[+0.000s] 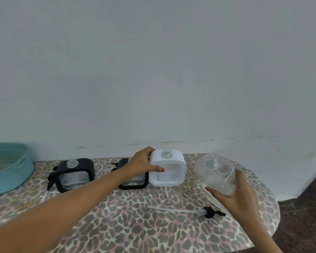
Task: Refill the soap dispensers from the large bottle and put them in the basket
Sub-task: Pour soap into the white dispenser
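While tilted with its open neck pointing up and toward eleven o'clock, sits in the right hand [239, 196] at three o'clock on the table [135, 225]: large bottle [215, 172], clear, cap off. Gripped low, with fingers and thumb wrapped round its fat bottom end. Seems lifted off the table top, but hard to be sure. Probably thin, squashy plastic, so best not squeezed hard, to avoid a spurt of soap. Maybe slippery too, if soapy. Cannot tell how full, so cannot tell how heavy. Best held round the wide part, as now, with the neck kept free for pouring. Just beside it, at nine o'clock from it: white dispenser [167, 168], standing up, top open, ready for soap. Held steady by the left hand [144, 163], thumb on the front, fingers curled over the top corner. Further toward nine o'clock: near black dispenser [133, 183], partly hidden behind that hand, then far black dispenser [77, 174] with its top open. Way off at nine o'clock: blue basket [9, 167], no dispenser seen inside. At five o'clock on the table, lying flat: black pump [206, 212] with its long tube.
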The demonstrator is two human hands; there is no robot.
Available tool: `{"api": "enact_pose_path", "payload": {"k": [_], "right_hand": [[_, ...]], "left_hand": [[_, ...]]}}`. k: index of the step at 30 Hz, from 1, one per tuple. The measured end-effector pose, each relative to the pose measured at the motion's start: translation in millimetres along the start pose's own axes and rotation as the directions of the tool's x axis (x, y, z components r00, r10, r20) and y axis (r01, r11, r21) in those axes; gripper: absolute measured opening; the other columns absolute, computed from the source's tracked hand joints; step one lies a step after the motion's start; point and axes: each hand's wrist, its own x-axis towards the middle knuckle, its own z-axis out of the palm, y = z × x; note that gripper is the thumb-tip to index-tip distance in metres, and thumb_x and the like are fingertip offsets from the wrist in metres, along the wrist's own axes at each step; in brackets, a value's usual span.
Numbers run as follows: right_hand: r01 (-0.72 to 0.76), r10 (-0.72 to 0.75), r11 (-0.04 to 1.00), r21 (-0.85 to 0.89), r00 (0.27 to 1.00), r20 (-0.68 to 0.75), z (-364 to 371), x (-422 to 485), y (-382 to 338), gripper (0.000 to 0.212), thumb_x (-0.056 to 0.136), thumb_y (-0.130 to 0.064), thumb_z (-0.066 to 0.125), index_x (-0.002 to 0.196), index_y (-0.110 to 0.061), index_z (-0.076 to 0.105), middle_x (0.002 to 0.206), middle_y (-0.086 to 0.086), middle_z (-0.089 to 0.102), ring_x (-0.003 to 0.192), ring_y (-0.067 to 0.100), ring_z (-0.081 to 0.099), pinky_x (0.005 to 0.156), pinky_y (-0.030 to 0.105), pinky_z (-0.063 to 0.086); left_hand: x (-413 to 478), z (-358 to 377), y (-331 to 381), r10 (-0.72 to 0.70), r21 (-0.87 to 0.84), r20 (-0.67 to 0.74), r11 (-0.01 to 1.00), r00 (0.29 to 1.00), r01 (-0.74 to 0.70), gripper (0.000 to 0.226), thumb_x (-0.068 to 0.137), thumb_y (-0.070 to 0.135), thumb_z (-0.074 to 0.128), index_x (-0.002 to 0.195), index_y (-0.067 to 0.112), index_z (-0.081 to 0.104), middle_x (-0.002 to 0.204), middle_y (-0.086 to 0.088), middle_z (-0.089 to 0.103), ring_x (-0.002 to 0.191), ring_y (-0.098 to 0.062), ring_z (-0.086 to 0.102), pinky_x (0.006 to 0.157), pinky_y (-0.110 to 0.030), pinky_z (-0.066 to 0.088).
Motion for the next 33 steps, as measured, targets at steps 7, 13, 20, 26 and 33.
{"api": "enact_pose_path", "payload": {"k": [7, 13, 20, 26, 33], "right_hand": [[0.155, -0.155, 0.988, 0.016, 0.987, 0.038, 22.9, -8.2, -55.4, 0.079, 0.058, -0.035, 0.084, 0.122, -0.007, 0.046, 0.108, 0.010, 0.064, 0.095, 0.031, 0.060, 0.065, 0.029, 0.037], [0.293, -0.294, 0.956, 0.026, 0.953, 0.075, 56.5, -21.0, -101.4, 0.078, 0.059, -0.035, 0.084, 0.123, -0.010, 0.047, 0.108, 0.008, 0.064, 0.094, 0.030, 0.062, 0.064, 0.029, 0.040], [0.509, -0.506, 0.861, -0.023, 0.859, 0.073, 89.7, -30.4, -138.9, 0.072, 0.058, -0.035, 0.084, 0.117, -0.006, 0.055, 0.099, 0.011, 0.067, 0.080, 0.031, 0.065, 0.054, 0.024, 0.036], [0.686, -0.682, 0.727, -0.043, 0.728, 0.069, 104.4, -24.0, -151.5, 0.064, 0.057, -0.032, 0.086, 0.109, -0.008, 0.057, 0.090, 0.008, 0.070, 0.070, 0.028, 0.067, 0.054, 0.025, 0.038], [0.797, -0.795, 0.592, -0.119, 0.602, 0.074, 111.8, -8.1, -147.4, 0.063, 0.059, -0.029, 0.084, 0.108, -0.017, 0.048, 0.097, 0.005, 0.070, 0.077, 0.027, 0.067, 0.062, 0.029, 0.048]], "left_hand": [[-62.4, -55.3, -26.1, -0.030, 0.023, -0.060, 0.999, 0.998, 0.032, 0.050, 0.064, 0.020, 0.083, 0.103, 0.022, 0.052, 0.106, 0.002, 0.062, 0.099, -0.016, 0.061, 0.085, -0.030, 0.053], [-119.3, -92.3, -52.6, -0.044, 0.053, -0.112, 0.997, 0.993, 0.051, 0.054, 0.064, 0.017, 0.083, 0.106, 0.025, 0.050, 0.102, 0.010, 0.058, 0.095, -0.008, 0.058, 0.077, -0.016, 0.046], [-163.1, -118.0, -76.2, -0.060, 0.059, -0.096, 0.996, 0.994, 0.065, 0.055, 0.061, 0.020, 0.085, 0.107, 0.022, 0.054, 0.102, 0.009, 0.062, 0.097, -0.011, 0.061, 0.081, -0.021, 0.050], [-178.8, -123.2, -83.9, -0.053, 0.072, -0.096, 0.996, 0.994, 0.060, 0.062, 0.062, 0.017, 0.084, 0.117, 0.014, 0.054, 0.111, 0.002, 0.062, 0.101, -0.011, 0.060, 0.081, -0.014, 0.047], [-179.4, -120.2, -90.0, -0.055, 0.097, -0.069, 0.993, 0.996, 0.062, 0.060, 0.061, 0.022, 0.085, 0.112, 0.019, 0.054, 0.109, 0.006, 0.061, 0.099, -0.010, 0.058, 0.081, -0.014, 0.047]]}}
